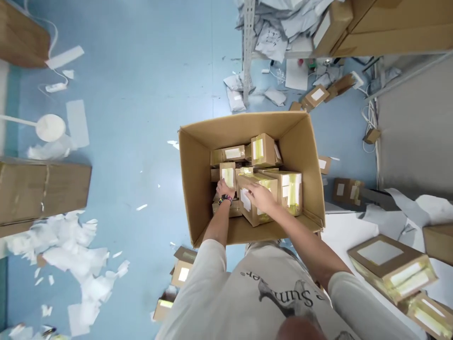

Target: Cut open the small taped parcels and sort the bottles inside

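A large open cardboard carton (191, 189) stands below me, packed with small brown boxes that carry white labels and yellow tape. My right hand (260, 197) lies on top of a tilted small box (253, 212), fingers pointing toward the carton's far side. My left hand (224, 189), a beaded band on its wrist, presses against the near side of an upright small box (227, 175). Whether either hand has a firm grip is hidden. Other small boxes (264, 150) sit packed behind both hands.
Torn white paper (67, 250) is scattered over the blue floor (141, 94). A metal shelf upright (248, 47) with grey mailers (272, 28) stands at the top. Labelled boxes (391, 267) sit on a white surface (339, 231) at lower right.
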The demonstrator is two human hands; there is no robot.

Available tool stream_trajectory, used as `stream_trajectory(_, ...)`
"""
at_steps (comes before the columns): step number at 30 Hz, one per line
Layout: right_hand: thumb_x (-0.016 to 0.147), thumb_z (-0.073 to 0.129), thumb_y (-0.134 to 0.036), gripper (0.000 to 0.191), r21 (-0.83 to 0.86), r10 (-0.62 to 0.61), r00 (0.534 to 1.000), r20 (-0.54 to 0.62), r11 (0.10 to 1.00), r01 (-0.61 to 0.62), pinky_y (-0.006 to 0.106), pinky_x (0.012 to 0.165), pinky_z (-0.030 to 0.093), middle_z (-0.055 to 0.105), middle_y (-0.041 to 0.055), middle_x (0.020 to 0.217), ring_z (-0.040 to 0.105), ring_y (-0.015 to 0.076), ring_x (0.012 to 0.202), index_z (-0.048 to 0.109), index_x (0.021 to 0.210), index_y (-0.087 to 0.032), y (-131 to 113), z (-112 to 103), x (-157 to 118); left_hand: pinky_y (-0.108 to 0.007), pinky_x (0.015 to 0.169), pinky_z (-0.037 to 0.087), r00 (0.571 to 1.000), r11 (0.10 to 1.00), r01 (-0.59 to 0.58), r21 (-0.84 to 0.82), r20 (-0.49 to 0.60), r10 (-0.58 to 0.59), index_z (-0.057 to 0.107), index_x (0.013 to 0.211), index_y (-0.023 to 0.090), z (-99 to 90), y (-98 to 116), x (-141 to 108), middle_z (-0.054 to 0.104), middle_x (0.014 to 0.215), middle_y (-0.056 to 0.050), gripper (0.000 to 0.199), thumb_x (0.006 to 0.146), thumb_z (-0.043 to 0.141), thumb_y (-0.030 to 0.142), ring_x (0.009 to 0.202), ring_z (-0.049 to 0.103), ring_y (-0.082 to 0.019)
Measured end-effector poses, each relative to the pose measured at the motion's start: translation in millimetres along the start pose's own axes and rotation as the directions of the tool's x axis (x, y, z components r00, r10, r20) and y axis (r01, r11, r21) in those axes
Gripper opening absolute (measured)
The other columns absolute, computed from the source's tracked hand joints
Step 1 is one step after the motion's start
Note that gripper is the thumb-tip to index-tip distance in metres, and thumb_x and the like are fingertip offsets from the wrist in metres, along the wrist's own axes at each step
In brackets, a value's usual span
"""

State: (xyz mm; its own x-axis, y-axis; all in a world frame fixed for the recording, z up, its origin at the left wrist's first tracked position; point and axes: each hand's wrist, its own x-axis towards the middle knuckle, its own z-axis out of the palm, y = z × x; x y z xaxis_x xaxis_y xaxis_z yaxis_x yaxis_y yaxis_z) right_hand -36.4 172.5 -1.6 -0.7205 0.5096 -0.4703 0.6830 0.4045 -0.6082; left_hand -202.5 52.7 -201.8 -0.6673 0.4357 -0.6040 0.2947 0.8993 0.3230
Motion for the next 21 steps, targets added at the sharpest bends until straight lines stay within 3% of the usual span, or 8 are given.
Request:
stream_trajectory(4,0.113,0.063,-0.024,0.041,0.007,0.019,0.999,0.036,1.000,-0.019,0.037,0.107,0.059,0.080,0.0102,0.138,0.075,0.0270,0.125,0.074,0.152,-0.027,1.3,18.7,15.2,-0.069,0.129,0.039,0.994,0.993,0.039,0.116,0.098,-0.050,0.044,0.173,0.025,31.2,-7.5,10.9,0.021,0.188,-0.023,0.106,0.080,0.091,0.043,0.167,0.030,-0.053)
stream_trajectory(8,0.113,0.062,-0.022,0.038,0.039,0.029,1.000,0.006,0.999,-0.029,0.037,0.110,0.058,0.078,0.0101,0.142,0.074,0.0266,0.129,0.075,0.149,-0.027,12.8,22.4,9.6,-0.066,0.125,0.046,0.996,0.993,0.075,0.094,0.039,-0.079,0.038,0.176,0.028,32.4,-13.1,29.5,0.014,0.189,-0.023,0.108,0.083,0.088,0.050,0.166,0.032,-0.053)
stream_trajectory(12,0.112,0.063,-0.019,0.036,0.090,0.050,0.999,-0.016,0.995,-0.048,0.037,0.109,0.058,0.080,0.0094,0.138,0.074,0.0259,0.127,0.076,0.144,-0.025,20.2,16.0,-3.2,-0.061,0.122,0.050,0.991,0.992,0.127,-0.020,0.040,-0.126,0.031,0.179,0.027,3.4,-19.4,57.4,0.045,0.172,-0.026,0.118,0.079,0.090,0.048,0.156,0.049,-0.048)
stream_trajectory(15,0.110,0.065,-0.019,0.036,0.143,0.074,0.996,-0.057,0.988,-0.065,0.039,0.108,0.059,0.079,0.0098,0.139,0.076,0.0265,0.122,0.078,0.142,-0.027,24.1,13.9,-11.5,-0.064,0.126,0.046,0.979,0.957,0.190,-0.221,-0.030,-0.201,0.036,0.177,0.022,-22.7,-17.4,60.8,0.053,0.164,-0.027,0.121,0.073,0.094,0.044,0.153,0.052,-0.050)
stream_trajectory(18,0.109,0.064,-0.021,0.039,0.220,0.089,0.989,-0.117,0.974,-0.062,0.043,0.108,0.061,0.079,0.0106,0.137,0.077,0.0262,0.112,0.077,0.145,-0.027,28.0,13.8,-18.2,-0.060,0.131,0.043,0.959,0.907,0.138,-0.398,-0.175,-0.223,0.036,0.177,0.022,-50.1,-9.0,30.9,0.050,0.169,-0.024,0.112,0.081,0.089,0.046,0.157,0.051,-0.045)
stream_trajectory(21,0.109,0.064,-0.028,0.050,0.335,0.102,0.976,-0.192,0.942,-0.032,0.046,0.108,0.061,0.078,0.0112,0.135,0.076,0.0269,0.111,0.069,0.159,-0.028,27.0,6.9,-25.5,-0.050,0.135,0.043,0.925,0.875,-0.137,-0.464,-0.375,-0.054,0.019,0.182,0.022,-81.4,6.8,-26.3,0.040,0.179,-0.018,0.106,0.094,0.075,0.043,0.163,0.047,-0.035)
